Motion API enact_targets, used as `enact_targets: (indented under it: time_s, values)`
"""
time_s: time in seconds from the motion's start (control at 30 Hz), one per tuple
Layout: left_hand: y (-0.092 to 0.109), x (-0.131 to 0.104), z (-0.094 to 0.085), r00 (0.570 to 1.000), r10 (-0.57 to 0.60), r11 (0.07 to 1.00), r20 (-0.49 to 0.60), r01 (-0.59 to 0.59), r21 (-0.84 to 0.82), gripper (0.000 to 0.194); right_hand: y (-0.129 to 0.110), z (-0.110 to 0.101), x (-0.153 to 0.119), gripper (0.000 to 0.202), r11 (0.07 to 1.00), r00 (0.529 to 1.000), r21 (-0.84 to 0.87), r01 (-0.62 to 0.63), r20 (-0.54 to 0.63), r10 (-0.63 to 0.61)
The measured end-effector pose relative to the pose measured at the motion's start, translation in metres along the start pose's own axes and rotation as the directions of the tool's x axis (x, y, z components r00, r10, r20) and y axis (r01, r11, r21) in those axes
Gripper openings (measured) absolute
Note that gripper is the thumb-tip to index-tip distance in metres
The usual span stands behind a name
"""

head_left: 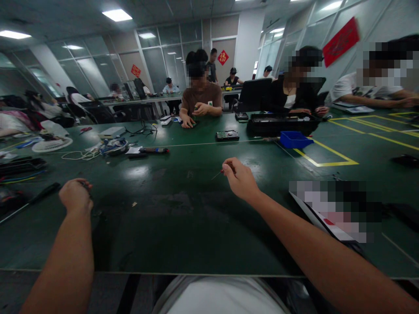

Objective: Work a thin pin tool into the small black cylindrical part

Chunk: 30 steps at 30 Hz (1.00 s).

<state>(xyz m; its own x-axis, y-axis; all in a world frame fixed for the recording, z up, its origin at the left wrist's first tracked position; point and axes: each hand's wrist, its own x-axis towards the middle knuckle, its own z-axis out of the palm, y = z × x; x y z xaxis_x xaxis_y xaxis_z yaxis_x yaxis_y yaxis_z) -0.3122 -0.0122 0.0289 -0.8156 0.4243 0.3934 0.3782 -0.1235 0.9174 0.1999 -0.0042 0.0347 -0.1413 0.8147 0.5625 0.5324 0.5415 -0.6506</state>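
Observation:
My right hand (241, 178) is raised over the middle of the green table (157, 226), fingers closed on a small screwdriver (217, 175). A bit of red handle shows at the fingertips, and the thin shaft points left and down. On the left side, my left hand (76, 195) is curled closed. Something dark shows between its fingers, too small and shadowed to name. Just left of that hand lies a long tool with a black handle (46, 192) and a metal shaft.
A hard drive (227, 135), a blue scoop-like tray (295, 140) and a long black casing (283, 124) lie ahead. Cables (113, 146) and a pen-like tool (153, 150) are front left. A blurred-out flat device (330, 213) lies right. Across the table a person (201, 98) handles small parts.

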Motion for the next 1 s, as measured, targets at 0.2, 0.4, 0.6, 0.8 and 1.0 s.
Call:
enact_targets:
  time_s: [0.2, 0.4, 0.6, 0.8, 1.0]
  values:
    - [0.006, -0.001, 0.002, 0.979, -0.173, 0.981, -0.105, 0.162, -0.103, 0.012, 0.000, 0.000, 0.000, 0.021, 1.000, 1.000, -0.015, -0.005, 0.005, 0.005]
    - [0.006, 0.000, 0.002, 0.972, -0.203, 0.975, -0.115, 0.189, -0.119, 0.015, -0.001, -0.001, 0.000, 0.022, 1.000, 1.000, -0.026, -0.013, 0.008, 0.013]
    - [0.014, -0.012, 0.007, 0.981, -0.187, 0.977, -0.046, 0.181, -0.116, 0.011, -0.001, 0.000, 0.000, 0.023, 1.000, 1.000, -0.022, -0.004, 0.001, 0.004]
    - [0.036, -0.040, 0.029, 0.978, -0.151, 0.977, 0.143, 0.170, -0.130, 0.011, -0.003, -0.001, 0.001, 0.023, 1.000, 1.000, -0.014, 0.000, -0.001, 0.000]
    - [0.063, -0.108, 0.062, 0.872, -0.037, 0.955, 0.488, 0.175, -0.238, 0.013, -0.006, -0.003, 0.001, 0.022, 0.999, 0.998, -0.041, -0.021, -0.058, 0.018]
